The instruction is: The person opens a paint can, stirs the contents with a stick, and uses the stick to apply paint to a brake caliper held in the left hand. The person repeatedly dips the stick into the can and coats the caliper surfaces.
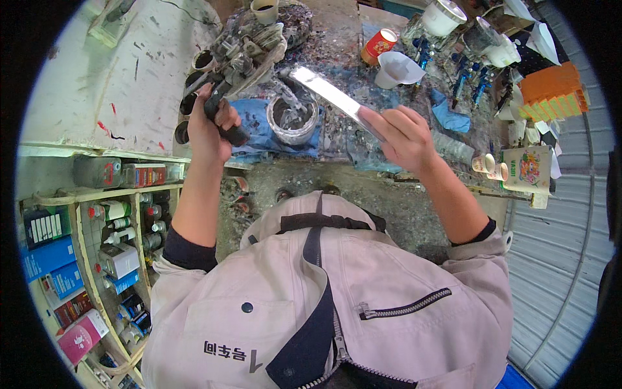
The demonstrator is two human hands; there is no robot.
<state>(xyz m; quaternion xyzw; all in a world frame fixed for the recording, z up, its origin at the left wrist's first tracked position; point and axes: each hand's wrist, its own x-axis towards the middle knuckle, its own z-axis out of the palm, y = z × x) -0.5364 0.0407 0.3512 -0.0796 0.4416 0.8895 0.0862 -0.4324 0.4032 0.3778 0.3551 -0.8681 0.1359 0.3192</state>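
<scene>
My left hand (210, 133) is closed round a dark, stubby tool (234, 134) whose kind I cannot make out. It is held over the left edge of the bench, beside a paint-caked heap of grey things (249, 61). In my right hand (405, 136) is a long, flat, shiny metal strip (327, 91), pinched near its lower end. Its far end slants up and left, past the rim of a paint-crusted tub (271, 123) with grey matter inside. Under the tub lies a blue cloth (249, 107).
On the right of the bench stand a red can (380, 44), a white plastic cup (396, 69) and several blue spray guns (461, 84). A shelf rack (81, 227) with bottles and boxes is at lower left. An orange folded card stack (551, 91) sits far right.
</scene>
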